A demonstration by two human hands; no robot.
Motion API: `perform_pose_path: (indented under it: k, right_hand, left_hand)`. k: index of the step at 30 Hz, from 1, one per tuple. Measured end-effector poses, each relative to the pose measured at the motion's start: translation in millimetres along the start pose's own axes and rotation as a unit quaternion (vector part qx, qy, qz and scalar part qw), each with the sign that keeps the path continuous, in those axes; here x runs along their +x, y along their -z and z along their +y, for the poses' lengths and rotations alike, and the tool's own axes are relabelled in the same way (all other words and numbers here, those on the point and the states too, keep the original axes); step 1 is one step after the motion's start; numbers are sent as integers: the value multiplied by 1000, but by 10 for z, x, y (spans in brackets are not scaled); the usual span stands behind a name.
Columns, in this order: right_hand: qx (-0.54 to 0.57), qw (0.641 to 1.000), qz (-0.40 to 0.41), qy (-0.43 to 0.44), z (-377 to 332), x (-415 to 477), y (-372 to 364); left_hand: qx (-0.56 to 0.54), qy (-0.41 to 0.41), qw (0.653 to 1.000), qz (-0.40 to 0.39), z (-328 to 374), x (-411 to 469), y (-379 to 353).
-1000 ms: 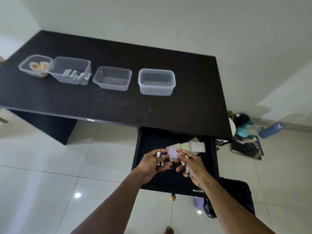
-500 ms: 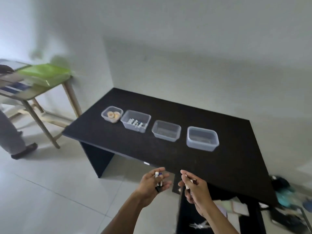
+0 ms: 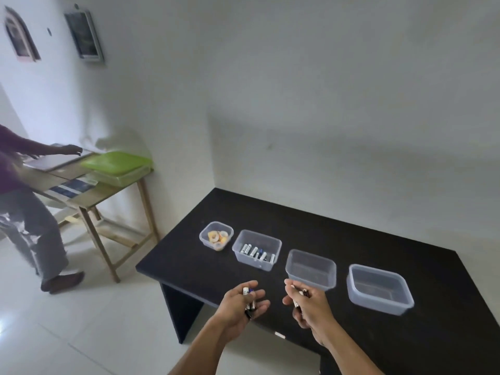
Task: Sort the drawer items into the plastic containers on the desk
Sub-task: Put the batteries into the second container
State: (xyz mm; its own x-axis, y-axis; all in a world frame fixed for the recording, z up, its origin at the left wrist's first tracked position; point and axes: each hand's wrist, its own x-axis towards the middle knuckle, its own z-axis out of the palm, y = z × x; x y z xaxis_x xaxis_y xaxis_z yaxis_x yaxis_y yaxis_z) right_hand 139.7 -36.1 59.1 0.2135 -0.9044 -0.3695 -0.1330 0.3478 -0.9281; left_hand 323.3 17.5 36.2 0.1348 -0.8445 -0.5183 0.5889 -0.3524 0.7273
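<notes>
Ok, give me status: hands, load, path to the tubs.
Both loaded: left hand holds batteries, right hand grips small cylinders, likely more. Battery tub part filled, ahead of left hand. Nothing in the way.

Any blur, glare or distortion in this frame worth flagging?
Head view: clear plastic container of batteries, left hand and right hand fairly sharp; standing person and green plastic lid at the picture's left edge motion-smeared; wide-angle lens tilts the walls; dim, soft light.

A person's two forearms show, bare skin from wrist to the frame's lower edge: left forearm and right forearm. Each ends in a bare grip, left grip and right grip.
</notes>
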Motion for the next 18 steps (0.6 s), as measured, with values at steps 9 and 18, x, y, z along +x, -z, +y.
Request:
perform_pose_path:
  k: [9, 18]
  right_hand:
    - [-23, 1000, -6, -17, -488, 1255, -297]
    - [-51, 995, 14, -83, -582, 2035, -632]
  left_hand:
    - [5, 14, 1000, 14, 787, 996, -214]
    - [42, 41, 998, 25, 1071, 1839, -189]
